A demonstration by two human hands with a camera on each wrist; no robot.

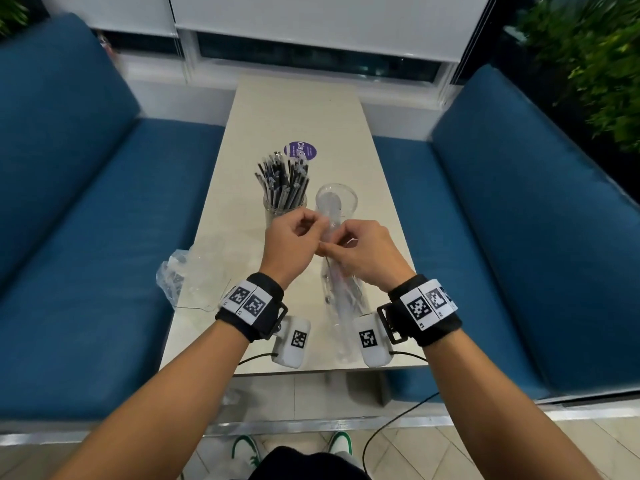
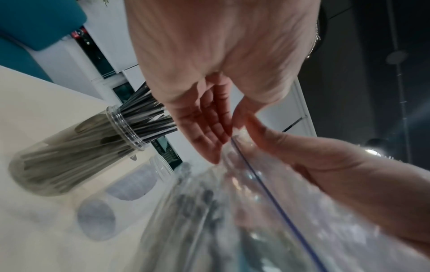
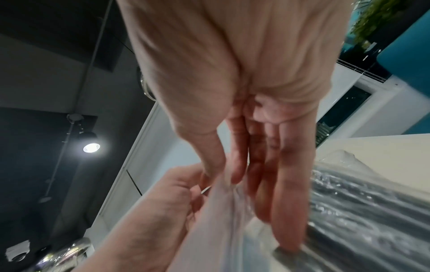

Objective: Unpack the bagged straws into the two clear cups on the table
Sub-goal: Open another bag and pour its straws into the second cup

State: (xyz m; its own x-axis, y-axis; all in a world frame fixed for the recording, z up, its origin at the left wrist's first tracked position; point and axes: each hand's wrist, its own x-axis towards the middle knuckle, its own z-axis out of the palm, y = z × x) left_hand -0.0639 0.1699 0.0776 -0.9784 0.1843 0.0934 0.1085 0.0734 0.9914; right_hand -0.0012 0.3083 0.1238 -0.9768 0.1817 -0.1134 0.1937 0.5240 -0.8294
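Clear bag of straws (image 1: 341, 299) held above near table (image 1: 294, 109) edge, top pinched from both sides: left hand (image 1: 289, 245) and right hand (image 1: 363, 252). Full cup (image 1: 282, 202) and empty cup (image 1: 336, 202) stood just beyond. Bag contents blurred, probably straws. Crumpled empty bag (image 1: 183, 278) left of hands

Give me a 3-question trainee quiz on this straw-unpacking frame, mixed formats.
1. True or false: both clear cups hold straws.
2. What do the left hand and right hand pinch? A) a straw B) the top of the clear bag C) the cup rim
3. What lies on the table left of the hands?

Key:
1. False: the left cup is full, the right cup is empty.
2. B
3. A crumpled empty bag.
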